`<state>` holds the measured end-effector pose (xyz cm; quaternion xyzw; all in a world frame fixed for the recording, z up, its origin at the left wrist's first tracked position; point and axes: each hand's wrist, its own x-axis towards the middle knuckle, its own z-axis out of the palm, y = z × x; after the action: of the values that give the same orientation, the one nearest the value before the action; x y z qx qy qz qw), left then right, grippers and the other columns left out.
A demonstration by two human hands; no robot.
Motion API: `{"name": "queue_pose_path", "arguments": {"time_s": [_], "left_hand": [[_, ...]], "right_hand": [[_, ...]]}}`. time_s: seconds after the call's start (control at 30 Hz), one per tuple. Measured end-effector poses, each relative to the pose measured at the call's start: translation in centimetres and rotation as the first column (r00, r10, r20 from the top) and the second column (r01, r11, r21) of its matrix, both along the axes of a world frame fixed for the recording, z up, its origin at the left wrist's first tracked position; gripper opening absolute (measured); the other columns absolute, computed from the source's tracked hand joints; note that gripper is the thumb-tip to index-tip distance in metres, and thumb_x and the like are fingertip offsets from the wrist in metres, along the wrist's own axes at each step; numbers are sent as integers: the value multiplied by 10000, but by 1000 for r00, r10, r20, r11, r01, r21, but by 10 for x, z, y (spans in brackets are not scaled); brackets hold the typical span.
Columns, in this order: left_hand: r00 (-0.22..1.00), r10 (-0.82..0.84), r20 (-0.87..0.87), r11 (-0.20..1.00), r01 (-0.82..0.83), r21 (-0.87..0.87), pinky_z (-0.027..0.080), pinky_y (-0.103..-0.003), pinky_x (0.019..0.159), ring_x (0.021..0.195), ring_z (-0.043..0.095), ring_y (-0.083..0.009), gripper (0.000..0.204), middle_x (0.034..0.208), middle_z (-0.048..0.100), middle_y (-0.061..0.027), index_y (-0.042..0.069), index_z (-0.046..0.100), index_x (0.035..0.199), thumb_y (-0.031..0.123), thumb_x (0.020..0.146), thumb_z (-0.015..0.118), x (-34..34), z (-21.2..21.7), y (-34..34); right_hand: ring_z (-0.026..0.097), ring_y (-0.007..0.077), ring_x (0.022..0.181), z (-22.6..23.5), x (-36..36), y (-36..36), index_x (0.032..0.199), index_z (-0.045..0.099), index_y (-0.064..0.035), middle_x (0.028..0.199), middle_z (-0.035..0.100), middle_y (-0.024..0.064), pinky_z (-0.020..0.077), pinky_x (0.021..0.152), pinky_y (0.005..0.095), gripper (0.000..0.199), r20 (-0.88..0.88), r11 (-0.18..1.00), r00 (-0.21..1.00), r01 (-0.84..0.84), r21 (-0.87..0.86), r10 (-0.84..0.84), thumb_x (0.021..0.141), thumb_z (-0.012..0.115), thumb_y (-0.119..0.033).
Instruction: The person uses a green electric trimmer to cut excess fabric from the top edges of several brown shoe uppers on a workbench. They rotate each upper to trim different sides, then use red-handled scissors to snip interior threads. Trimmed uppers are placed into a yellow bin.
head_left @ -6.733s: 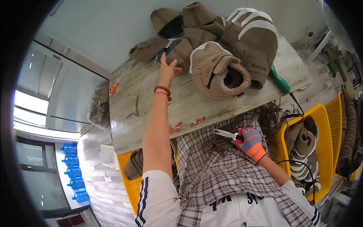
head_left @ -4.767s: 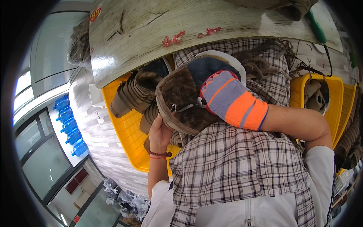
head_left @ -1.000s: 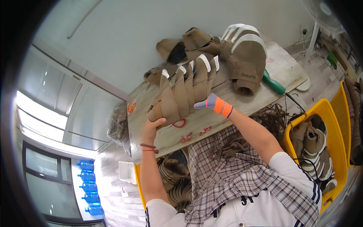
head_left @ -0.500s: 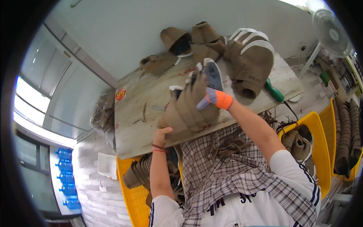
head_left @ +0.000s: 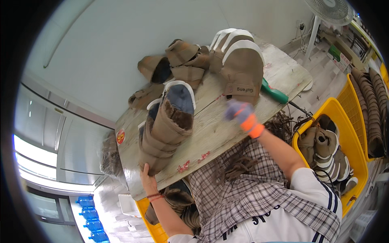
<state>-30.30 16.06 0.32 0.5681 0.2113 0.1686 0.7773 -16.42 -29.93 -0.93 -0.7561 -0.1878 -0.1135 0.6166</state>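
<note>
On the left part of the worktable (head_left: pixel 210 121) lies a nested stack of brown shoe uppers (head_left: pixel 162 137), with white edges and dark fleecy lining showing at its far end. My bare left hand (head_left: pixel 148 180) grips the near end of this stack, thumb on its side. My right hand (head_left: pixel 240 113), in a purple and orange glove, hangs over the table's middle, smeared by motion, so its fingers cannot be read. Just beyond it stands a second nested stack of brown uppers (head_left: pixel 241 69) with white rims. Several loose brown uppers (head_left: pixel 186 60) lie against the wall.
A green-handled tool (head_left: pixel 275 92) with a cord lies at the table's right. Yellow baskets (head_left: pixel 358 162) holding more uppers stand to the right, another yellow basket (head_left: pixel 146 210) below left. Brown strips (head_left: pixel 235 166) rest on my checked apron. A fan (head_left: pixel 330 10) stands far right.
My left hand has brought the stack of uppers left and set its lined end away from me. My right hand has left that stack and moved right and nearer. The view has shifted.
</note>
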Motion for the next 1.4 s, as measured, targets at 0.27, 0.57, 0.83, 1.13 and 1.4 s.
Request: {"name": "queue_pose_path", "arguments": {"time_s": [0.27,0.57,0.83,1.13,1.4], "left_hand": [[906,302,295,339,-391,856,378,-392,952,1102,492,-262,401,1226,516,-155,-32,500,1208,61,833,606,2,12,-120],[748,-664,-15,95,105,990,331,-440,1015,1195,418,-381,596,1275,467,-214,-61,461,1253,205,777,702,86,-31,-386],[802,-596,-53,34,91,995,287,-484,999,1123,390,-371,642,1158,480,-185,-49,464,1187,300,719,732,124,-32,-408],[869,-466,167,338,-1,941,288,-509,965,1091,405,-381,469,1131,505,-193,-12,532,1117,210,738,698,136,-45,-368],[859,-435,268,867,320,382,403,-373,882,1003,527,-302,304,1120,572,-185,-26,573,1114,157,873,589,130,-12,-299]], "right_hand": [[620,160,783,-21,150,-198,1096,620,-16,964,668,87,511,668,290,465,-565,652,788,565,505,-246,924,509,-433],[610,181,871,-6,225,-150,1142,620,-119,1058,663,81,482,782,365,640,-466,605,807,177,776,362,847,463,-665],[605,181,895,15,231,-136,1136,617,-113,1031,665,89,486,777,344,602,-512,619,769,198,760,383,860,484,-631],[593,209,946,6,263,-143,1145,594,-76,1054,652,101,464,861,348,555,-667,810,736,321,491,113,847,590,-545],[544,94,835,18,207,-70,991,661,42,855,648,36,443,768,282,539,-303,960,953,-84,-267,-1,839,654,-475]]}}
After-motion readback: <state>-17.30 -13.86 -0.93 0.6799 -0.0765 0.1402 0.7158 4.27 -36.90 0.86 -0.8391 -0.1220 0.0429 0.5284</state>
